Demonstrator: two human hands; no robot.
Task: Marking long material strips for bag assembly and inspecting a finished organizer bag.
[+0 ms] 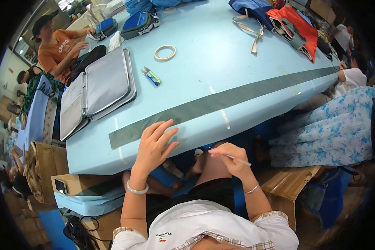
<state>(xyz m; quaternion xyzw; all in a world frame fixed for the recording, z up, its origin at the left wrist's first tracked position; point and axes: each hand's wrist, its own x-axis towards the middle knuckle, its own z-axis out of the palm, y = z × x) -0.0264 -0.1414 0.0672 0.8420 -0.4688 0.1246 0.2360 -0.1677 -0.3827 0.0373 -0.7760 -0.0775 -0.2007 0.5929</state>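
A long dark grey-green fabric strip (221,101) lies along the near edge of the light blue table (196,62). My left hand (154,143) has its fingers spread at the strip's near edge, toward its left end. Whether the fingertips touch the cloth I cannot tell. Just off the table edge, in front of my lap, my right hand (233,160) holds a slim pale pen (242,161) between thumb and fingers. The pen's dark tip points left, apart from the strip.
Green-handled thread snips (151,76), a tape roll (165,53) and an open grey fabric case (108,81) lie beyond the strip. Orange and blue bags (293,29) are at the far right. One person (58,46) works at left; another in a floral skirt (329,129) sits at right.
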